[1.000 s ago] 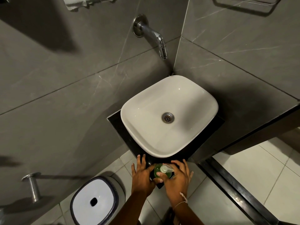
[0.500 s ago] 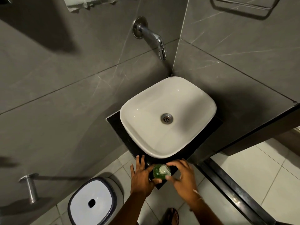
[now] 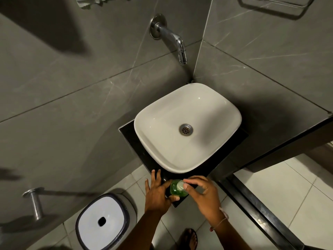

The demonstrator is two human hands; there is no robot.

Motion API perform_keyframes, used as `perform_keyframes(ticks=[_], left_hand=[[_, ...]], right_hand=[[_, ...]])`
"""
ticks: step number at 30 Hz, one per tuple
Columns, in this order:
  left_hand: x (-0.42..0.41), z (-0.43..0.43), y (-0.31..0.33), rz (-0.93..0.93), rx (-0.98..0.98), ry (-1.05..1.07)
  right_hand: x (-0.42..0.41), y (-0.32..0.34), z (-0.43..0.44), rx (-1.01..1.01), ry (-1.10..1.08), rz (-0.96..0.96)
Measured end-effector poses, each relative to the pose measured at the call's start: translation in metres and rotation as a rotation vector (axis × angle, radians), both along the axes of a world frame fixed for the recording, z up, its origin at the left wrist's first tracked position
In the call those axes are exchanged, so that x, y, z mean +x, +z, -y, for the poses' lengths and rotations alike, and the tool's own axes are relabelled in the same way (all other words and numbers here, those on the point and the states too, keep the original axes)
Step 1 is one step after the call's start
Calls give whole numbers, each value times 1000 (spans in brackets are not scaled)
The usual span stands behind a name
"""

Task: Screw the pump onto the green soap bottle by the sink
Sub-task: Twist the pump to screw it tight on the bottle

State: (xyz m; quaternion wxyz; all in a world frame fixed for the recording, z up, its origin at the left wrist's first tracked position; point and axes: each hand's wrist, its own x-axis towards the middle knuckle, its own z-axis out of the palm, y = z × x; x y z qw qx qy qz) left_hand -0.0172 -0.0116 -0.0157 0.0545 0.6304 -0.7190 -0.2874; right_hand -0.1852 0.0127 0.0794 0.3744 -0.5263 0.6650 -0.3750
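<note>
Nearest the camera: one foot in a sandal (image 3: pixel 189 239) on the floor tiles, two bare forearms reaching up-frame. One white-lidded bin (image 3: pixel 102 221) at lower left, dark hole in its lid. One green soap bottle (image 3: pixel 177 191), standing upright on the front corner of the black counter (image 3: pixel 129 136), just beside the sink's near rim; seen almost straight from above, so its long axis runs vertical, toward the camera. One pump (image 3: pixel 180 185), whitish, seated on the bottle's neck; which way its nozzle faces is not readable, fingers cover most of it. Left hand (image 3: pixel 158 193) wraps the bottle's left side, thumb under the near edge, fingers extended onto the counter: closed on the bottle body. Right hand (image 3: pixel 203 193) comes in from the right, thumb and index fingertips pinched on the pump, other fingers curled loose; a thin cord band sits on that wrist. Further back: one white basin sink (image 3: pixel 198 98) with one metal drain (image 3: pixel 186 129). On the grey wall behind: one chrome tap (image 3: pixel 173 38), spout angled down toward the basin. One metal peg (image 3: pixel 35 202) on the left wall.
</note>
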Motion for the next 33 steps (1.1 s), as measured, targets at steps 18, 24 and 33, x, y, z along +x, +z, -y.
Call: perform_keyframes(ticks=[18, 24, 33], left_hand=[[-1, -3, -6, -2, -34, 33], [-1, -3, -7, -3, -32, 31], [0, -1, 0, 7, -1, 19]], right_hand=[[63, -8, -23, 31, -645, 317], [66, -6, -22, 86, -739, 486], [34, -5, -9, 81, -303, 165]])
